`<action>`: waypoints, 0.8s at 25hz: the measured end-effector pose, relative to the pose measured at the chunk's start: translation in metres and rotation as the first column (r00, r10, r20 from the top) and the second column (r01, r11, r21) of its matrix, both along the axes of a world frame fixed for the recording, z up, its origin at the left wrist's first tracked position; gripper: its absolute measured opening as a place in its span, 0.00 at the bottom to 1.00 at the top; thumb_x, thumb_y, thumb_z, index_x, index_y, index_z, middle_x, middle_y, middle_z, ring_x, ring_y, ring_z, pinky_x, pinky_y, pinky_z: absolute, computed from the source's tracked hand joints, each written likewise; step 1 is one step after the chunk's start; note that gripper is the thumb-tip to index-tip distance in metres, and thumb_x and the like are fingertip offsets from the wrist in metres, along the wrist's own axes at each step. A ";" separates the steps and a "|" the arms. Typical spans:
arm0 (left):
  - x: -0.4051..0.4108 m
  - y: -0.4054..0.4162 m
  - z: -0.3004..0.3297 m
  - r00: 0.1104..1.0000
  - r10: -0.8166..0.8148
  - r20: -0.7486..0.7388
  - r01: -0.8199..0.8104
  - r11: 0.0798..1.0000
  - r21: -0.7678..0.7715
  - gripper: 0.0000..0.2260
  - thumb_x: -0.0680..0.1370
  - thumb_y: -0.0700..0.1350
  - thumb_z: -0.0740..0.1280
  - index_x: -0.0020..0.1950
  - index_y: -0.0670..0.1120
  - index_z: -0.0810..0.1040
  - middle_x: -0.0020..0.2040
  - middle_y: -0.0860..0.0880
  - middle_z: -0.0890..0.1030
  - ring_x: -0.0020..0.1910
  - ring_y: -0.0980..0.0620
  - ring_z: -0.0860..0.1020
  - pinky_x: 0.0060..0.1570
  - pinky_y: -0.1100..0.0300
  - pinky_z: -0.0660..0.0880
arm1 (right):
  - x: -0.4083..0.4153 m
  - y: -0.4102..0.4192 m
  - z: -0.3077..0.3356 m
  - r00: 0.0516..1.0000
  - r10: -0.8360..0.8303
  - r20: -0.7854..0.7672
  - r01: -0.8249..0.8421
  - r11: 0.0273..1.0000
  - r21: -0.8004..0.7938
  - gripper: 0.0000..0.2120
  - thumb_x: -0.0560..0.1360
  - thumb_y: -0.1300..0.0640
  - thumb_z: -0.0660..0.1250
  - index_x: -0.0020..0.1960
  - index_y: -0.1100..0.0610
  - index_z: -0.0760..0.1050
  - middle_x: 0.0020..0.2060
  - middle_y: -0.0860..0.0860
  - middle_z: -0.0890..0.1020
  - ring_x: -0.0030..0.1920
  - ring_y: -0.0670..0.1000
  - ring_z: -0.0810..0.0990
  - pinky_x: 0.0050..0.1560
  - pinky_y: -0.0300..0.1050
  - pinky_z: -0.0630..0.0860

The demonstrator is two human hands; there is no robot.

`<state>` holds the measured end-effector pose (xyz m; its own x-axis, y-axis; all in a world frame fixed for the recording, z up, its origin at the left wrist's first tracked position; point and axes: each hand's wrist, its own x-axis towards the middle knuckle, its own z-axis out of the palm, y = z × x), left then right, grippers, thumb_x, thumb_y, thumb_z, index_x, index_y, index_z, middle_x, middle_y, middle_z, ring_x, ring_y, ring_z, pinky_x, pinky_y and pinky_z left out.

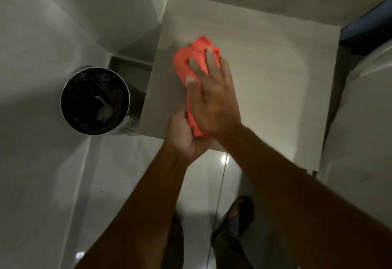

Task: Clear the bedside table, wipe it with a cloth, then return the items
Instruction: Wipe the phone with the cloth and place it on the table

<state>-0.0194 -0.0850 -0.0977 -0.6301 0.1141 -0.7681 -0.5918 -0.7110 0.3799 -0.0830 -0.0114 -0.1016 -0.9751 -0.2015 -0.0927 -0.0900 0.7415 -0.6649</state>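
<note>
Both hands are on one bunched orange-red cloth [186, 65]. Right hand [212, 101] lies palm-down on top of it, fingers [209, 56] spread and nearly flat, pressing the cloth against the tabletop rather than curling around it. Left hand [184, 137] is closed around the cloth's near end, right at the table's front edge, partly tucked under the right wrist.

Cloth is crumpled into an elongated wad. Long axis runs from the near end in the left hand toward the far wall, leaning slightly left; the far end is the wider, ruffled one.

Cloth sits on the left half of the pale beige square-topped bedside table [275, 78], closer to its left edge than to its centre. Rest of the top shows bare surface.

Just left of the table, on the glossy light tile floor [118, 162], stands a round perforated metal waste bin [95, 101] with a dark liner and some scraps inside; close to the table's side, contact unclear.

Pale bedding [364, 109] borders the table's right side. One sandalled foot [239, 213] shows below on the floor.
</note>
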 end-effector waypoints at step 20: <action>-0.042 -0.020 -0.007 0.995 -0.094 -0.042 0.089 0.990 -0.106 0.19 0.83 0.53 0.62 0.68 0.44 0.77 0.57 0.39 0.84 0.54 0.41 0.84 0.55 0.44 0.81 | -0.003 0.046 0.009 0.991 -0.015 0.134 -0.012 0.981 0.193 0.22 0.84 0.46 0.52 0.76 0.49 0.68 0.77 0.54 0.66 0.75 0.60 0.64 0.68 0.58 0.70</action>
<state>-0.0610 -0.1053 -0.1051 -0.6563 0.0943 -0.7486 -0.6323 -0.6101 0.4775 -0.0859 0.0350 -0.0931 -0.9515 -0.1656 -0.2594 -0.0087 0.8571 -0.5151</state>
